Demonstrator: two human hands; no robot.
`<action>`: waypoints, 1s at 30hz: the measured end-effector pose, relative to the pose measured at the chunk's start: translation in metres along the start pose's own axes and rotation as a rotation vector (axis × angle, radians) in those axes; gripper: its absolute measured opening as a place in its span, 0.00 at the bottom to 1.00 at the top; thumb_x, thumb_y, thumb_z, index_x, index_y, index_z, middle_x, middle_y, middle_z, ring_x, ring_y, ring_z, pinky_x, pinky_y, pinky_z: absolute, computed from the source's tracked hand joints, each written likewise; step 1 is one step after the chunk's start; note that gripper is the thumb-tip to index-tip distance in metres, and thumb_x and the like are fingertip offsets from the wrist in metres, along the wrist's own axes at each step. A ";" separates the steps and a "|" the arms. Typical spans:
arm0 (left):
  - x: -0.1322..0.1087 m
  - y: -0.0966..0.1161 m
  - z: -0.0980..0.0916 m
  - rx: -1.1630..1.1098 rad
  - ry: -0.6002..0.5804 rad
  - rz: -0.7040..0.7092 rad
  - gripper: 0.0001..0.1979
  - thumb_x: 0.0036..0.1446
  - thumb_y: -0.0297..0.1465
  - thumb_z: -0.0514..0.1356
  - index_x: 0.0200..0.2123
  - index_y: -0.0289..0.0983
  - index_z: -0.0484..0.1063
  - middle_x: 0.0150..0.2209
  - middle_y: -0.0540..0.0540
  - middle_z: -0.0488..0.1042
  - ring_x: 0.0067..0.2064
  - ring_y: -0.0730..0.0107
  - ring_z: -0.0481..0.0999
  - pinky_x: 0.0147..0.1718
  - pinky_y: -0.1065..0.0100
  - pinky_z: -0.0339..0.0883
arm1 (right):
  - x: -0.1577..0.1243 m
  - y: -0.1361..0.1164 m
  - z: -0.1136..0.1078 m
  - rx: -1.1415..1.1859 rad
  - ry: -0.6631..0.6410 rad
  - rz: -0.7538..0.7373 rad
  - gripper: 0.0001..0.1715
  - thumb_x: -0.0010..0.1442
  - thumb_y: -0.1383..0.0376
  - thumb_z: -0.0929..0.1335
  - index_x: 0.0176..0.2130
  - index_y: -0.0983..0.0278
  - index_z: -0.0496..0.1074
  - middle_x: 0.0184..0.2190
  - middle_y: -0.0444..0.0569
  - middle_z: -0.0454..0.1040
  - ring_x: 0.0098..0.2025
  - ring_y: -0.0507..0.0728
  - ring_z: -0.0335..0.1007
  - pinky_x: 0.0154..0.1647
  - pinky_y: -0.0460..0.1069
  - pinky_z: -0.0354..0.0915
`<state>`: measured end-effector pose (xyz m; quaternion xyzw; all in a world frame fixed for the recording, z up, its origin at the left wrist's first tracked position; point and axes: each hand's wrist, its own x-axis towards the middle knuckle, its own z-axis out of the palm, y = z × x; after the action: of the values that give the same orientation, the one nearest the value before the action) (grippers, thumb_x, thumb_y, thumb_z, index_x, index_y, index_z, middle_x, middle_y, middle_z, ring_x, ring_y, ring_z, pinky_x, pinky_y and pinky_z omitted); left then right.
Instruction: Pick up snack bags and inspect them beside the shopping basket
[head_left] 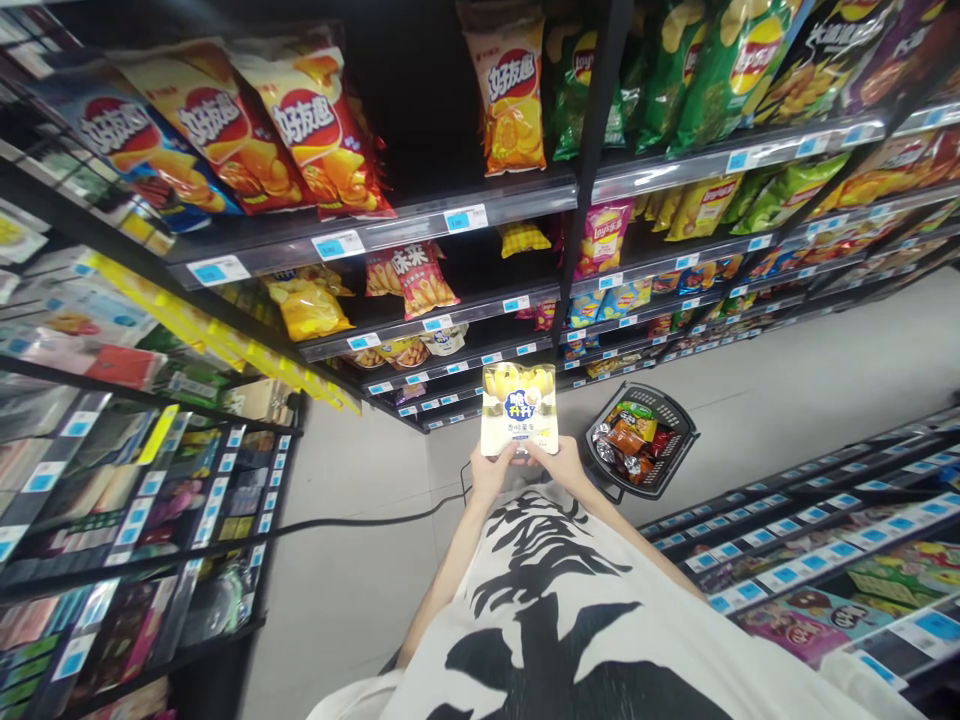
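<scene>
A yellow and white snack pouch [519, 408] with a blue logo is held upright in front of my body. My left hand [491, 470] grips its lower left edge, fingers closed behind it. On the lower right, my right hand [561, 468] pinches the same pouch. Both thumbs lie near its bottom edge, and the other fingers are mostly hidden. To the right on the floor stands a black shopping basket [679, 440] with several snack packs [634, 435] inside.
Snack shelves [517, 200] with bags of chips [315, 125] rise ahead. More shelving stands left [112, 500] and right [817, 560]. A black cable [360, 521] runs across the grey floor [337, 590]. Another pouch [448, 340] sits on a lower shelf.
</scene>
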<state>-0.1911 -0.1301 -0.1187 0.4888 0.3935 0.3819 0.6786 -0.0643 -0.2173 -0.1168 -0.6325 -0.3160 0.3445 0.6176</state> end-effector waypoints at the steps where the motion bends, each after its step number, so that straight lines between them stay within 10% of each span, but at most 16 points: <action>1: 0.000 0.000 0.000 0.004 0.005 0.000 0.36 0.43 0.40 0.76 0.53 0.29 0.73 0.46 0.34 0.80 0.33 0.61 0.82 0.32 0.63 0.80 | 0.000 0.000 0.001 0.003 0.003 0.014 0.20 0.54 0.53 0.76 0.26 0.67 0.79 0.22 0.52 0.78 0.25 0.57 0.74 0.31 0.49 0.72; 12: 0.009 -0.017 -0.012 0.347 0.084 0.224 0.23 0.52 0.39 0.71 0.47 0.30 0.78 0.44 0.35 0.82 0.41 0.53 0.83 0.43 0.56 0.79 | 0.013 0.018 -0.008 -0.011 0.301 0.040 0.33 0.52 0.53 0.76 0.52 0.62 0.68 0.50 0.55 0.75 0.38 0.55 0.74 0.38 0.50 0.69; 20: 0.004 0.000 -0.006 0.790 -0.368 1.041 0.25 0.62 0.21 0.58 0.62 0.42 0.70 0.61 0.41 0.73 0.59 0.56 0.73 0.54 0.51 0.72 | 0.006 0.001 0.001 0.770 -0.053 0.211 0.41 0.57 0.42 0.72 0.62 0.58 0.67 0.60 0.52 0.71 0.61 0.63 0.68 0.54 0.56 0.71; 30: -0.004 0.008 -0.002 0.797 -0.572 1.219 0.16 0.65 0.21 0.59 0.52 0.41 0.76 0.50 0.45 0.81 0.55 0.61 0.76 0.48 0.55 0.72 | -0.002 -0.017 -0.017 1.168 -0.134 0.420 0.37 0.68 0.47 0.60 0.68 0.63 0.61 0.60 0.58 0.72 0.56 0.65 0.73 0.45 0.58 0.75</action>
<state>-0.1954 -0.1310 -0.1113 0.9048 -0.0272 0.3762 0.1977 -0.0508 -0.2280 -0.0992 -0.2158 0.0174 0.6135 0.7595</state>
